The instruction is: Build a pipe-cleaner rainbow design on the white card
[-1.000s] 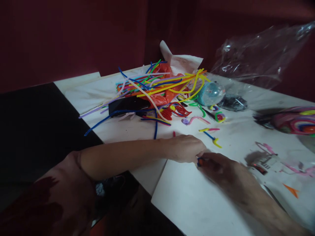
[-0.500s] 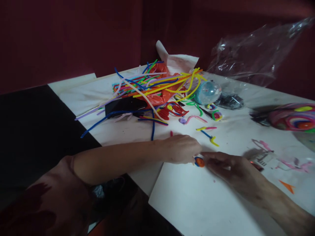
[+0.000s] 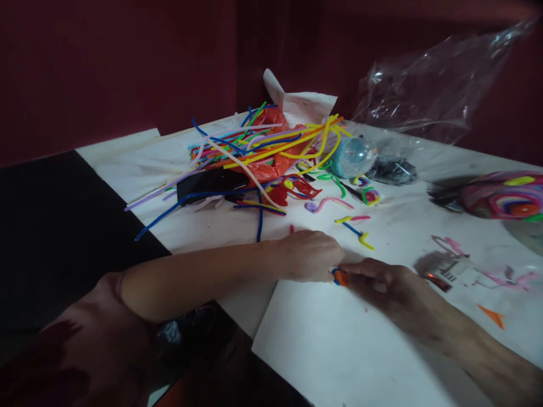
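Note:
A small pipe-cleaner coil (image 3: 341, 278), orange in the centre with blue and white around it, is held over the edge of a white sheet (image 3: 331, 339). My left hand (image 3: 311, 257) is closed at its left side; the fingertips are partly hidden behind the knuckles. From the right, my right hand (image 3: 388, 288) pinches the coil between thumb and fingers. Just beyond the hands lie short bent pieces of yellow, blue and pink pipe cleaner (image 3: 354, 230). A tiny pink scrap (image 3: 366, 310) rests on the sheet.
A heap of coloured pipe cleaners (image 3: 263, 150) lies at the back, with a black phone-like object (image 3: 207, 185) in front. Right of it are a clear dome-shaped container (image 3: 354, 156) and a clear plastic bag (image 3: 424, 90). A colourful coiled pipe-cleaner piece (image 3: 500, 195) and a glue gun-like transparent item (image 3: 452, 271) sit at right.
The whole view has shifted slightly, so things appear a little further left. My right fingers sit slightly closer over the coil; both hands still hold it.

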Available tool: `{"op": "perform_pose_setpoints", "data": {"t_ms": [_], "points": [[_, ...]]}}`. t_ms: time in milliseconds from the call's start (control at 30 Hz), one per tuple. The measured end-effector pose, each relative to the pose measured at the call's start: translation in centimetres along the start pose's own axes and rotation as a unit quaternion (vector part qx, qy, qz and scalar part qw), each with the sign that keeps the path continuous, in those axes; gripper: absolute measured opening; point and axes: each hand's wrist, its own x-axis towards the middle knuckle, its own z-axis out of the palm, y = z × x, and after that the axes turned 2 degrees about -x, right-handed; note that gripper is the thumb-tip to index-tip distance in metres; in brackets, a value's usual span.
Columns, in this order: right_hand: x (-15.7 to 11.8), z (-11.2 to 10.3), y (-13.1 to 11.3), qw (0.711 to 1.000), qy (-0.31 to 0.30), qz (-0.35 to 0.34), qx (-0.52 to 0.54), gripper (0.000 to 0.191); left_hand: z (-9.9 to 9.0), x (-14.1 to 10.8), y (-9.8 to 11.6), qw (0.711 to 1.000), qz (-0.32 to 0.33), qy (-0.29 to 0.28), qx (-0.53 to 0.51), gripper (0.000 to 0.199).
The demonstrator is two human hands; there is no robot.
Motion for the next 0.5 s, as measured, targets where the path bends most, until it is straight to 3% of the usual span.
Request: {"op": "perform_pose_setpoints", "data": {"t_ms": [100, 233, 500], "points": [[0.03, -0.11, -0.10, 0.998, -0.042, -0.006, 0.040, 0.041, -0.05, 0.06, 0.10, 1.000, 0.002, 0.000, 0.002, 0.012], [0.09, -0.37, -0.36, 0.997, -0.053, -0.025, 0.043, 0.042, 0.03, 0.08, 0.22, 1.000, 0.002, 0.009, 0.007, 0.012], [-0.06, -0.51, -0.88, 0.999, -0.035, -0.034, 0.000, 0.040, 0.61, 0.00, 0.29, 0.999, 0.007, 0.037, 0.039, 0.013]]}}
